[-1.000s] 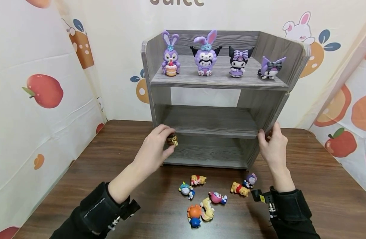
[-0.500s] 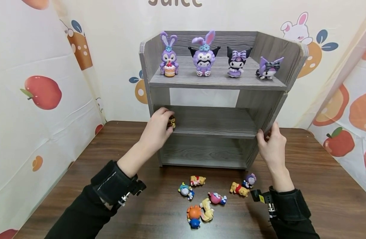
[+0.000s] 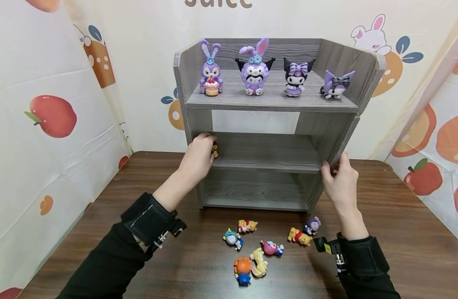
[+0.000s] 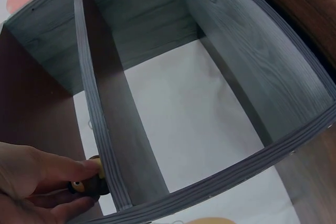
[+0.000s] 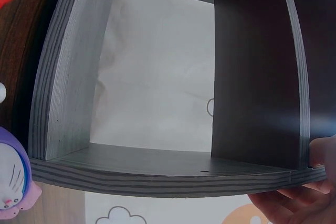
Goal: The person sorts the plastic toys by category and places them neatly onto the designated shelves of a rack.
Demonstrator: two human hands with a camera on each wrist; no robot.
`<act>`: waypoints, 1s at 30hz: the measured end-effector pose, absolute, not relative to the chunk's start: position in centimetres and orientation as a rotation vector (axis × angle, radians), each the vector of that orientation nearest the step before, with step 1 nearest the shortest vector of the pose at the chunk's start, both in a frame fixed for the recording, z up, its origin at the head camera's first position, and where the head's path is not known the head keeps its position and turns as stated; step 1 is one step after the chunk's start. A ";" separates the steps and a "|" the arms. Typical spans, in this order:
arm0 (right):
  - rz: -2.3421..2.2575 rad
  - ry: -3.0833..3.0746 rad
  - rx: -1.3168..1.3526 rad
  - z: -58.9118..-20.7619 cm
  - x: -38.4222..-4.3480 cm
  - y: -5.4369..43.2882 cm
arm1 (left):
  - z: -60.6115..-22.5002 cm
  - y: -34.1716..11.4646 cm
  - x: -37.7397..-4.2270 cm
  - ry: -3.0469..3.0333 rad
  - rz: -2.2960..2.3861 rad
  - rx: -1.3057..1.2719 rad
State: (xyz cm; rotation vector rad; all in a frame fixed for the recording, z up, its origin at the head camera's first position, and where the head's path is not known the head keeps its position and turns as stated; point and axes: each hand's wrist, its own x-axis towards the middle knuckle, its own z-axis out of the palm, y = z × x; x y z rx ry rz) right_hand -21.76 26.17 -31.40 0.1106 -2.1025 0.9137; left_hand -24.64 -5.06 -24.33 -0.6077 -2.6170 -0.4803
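My left hand (image 3: pixel 197 157) pinches a small brown-and-yellow figurine (image 3: pixel 215 150) at the left end of the middle board of a grey wood-grain shelf unit (image 3: pixel 266 147). In the left wrist view, thumb and fingers hold the figurine (image 4: pixel 93 184) right at that board's front edge; part of it is hidden behind them. On the other side, my right hand (image 3: pixel 341 185) grips the shelf's right side panel. The right wrist view shows the thumb of that hand (image 5: pixel 310 200) near the middle board's end and the fingers round the panel's outside.
Purple rabbit-like and black-eared figurines, such as one with a cake (image 3: pixel 211 79), stand along the top board. Several small figurines lie on the brown table (image 3: pixel 191 265) before the shelf, among them an orange-and-blue one (image 3: pixel 243 270) and a yellow one (image 3: pixel 259 262).
My left hand has lifted the figurine from in front of the bottom compartment to the middle board, then shifted slightly further in. The right hand keeps its grip on the side panel.
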 end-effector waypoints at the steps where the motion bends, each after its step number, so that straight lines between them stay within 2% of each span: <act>1: 0.913 -2.103 0.111 -31.4 -21.8 26.2 | -24.3 -5.0 -24.7 -2.618 -0.480 -0.605; 17: 0.911 -2.092 0.123 -31.4 -21.9 26.3 | -24.4 -4.9 -24.5 -2.634 -0.461 -0.601; 30: 0.919 -2.099 0.110 -31.4 -21.8 26.2 | -25.8 -4.2 -21.1 -2.199 -0.476 -0.759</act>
